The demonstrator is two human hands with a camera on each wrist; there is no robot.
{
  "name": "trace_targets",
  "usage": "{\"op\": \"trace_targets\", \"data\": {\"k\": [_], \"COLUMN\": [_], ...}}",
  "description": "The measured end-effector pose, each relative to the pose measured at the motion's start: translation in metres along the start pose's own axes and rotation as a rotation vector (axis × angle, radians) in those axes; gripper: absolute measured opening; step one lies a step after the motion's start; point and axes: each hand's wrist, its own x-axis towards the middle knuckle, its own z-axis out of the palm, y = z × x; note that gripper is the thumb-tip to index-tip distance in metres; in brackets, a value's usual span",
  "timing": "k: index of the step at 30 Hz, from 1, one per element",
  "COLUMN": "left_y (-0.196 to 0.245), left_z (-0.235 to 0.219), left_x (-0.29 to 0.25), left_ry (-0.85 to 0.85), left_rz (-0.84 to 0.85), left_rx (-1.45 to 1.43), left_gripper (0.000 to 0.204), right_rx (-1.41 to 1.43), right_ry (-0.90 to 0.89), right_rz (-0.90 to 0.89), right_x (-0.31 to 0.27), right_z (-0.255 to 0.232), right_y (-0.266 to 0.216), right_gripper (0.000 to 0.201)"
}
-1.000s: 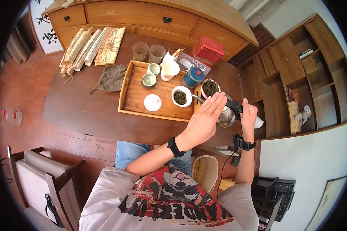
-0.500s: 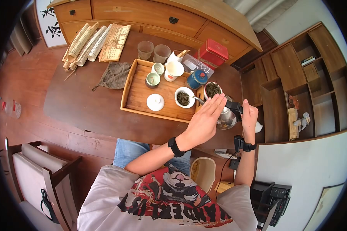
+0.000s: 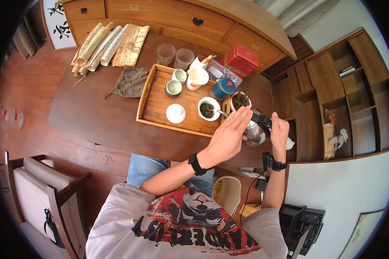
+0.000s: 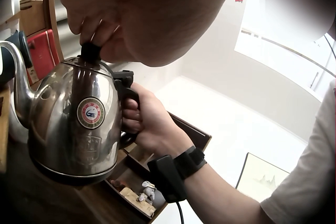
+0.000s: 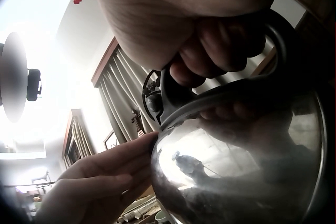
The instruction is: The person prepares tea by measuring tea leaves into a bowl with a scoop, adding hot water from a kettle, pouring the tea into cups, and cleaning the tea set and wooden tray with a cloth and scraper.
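My right hand (image 3: 279, 131) grips the black handle of a steel kettle (image 4: 73, 124), its fingers curled round it in the right wrist view. My left hand (image 3: 229, 136) lies over the kettle's top with straight fingers held together; in the left wrist view it meets the black lid knob (image 4: 90, 51). The kettle's spout (image 3: 223, 113) reaches over the rim of a white lidless bowl (image 3: 199, 111) with dark tea leaves inside. This bowl stands on a wooden tray (image 3: 157, 103), and a white lid (image 3: 176, 113) lies to its left.
Two pale green cups (image 3: 173, 87), a white pitcher (image 3: 198, 79) and a blue canister (image 3: 223, 89) stand towards the tray's back. A dish of tea leaves (image 3: 240, 100) sits right of the tray. Glasses (image 3: 165, 55), a red tin (image 3: 241, 59) and a grey cloth (image 3: 127, 83) are farther out.
The tray and table things have shifted slightly right in the head view, while both hands keep nearly the same place. The spout stays at the white bowl.
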Motion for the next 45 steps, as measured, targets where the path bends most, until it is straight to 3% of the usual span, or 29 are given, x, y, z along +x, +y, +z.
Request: {"op": "trace_targets", "data": {"k": [45], "left_y": [-0.009], "left_z": [-0.003], "left_x": [-0.003], "left_ry": [0.026], "left_rz": [-0.002], "left_rx": [-0.038], "left_gripper": [0.068], "right_rx": [-0.040], "right_ry": [-0.086], "right_rz": [0.038], "right_x": [0.007], "right_z": [-0.001], "right_y": [-0.022], "right_gripper": [0.067]}}
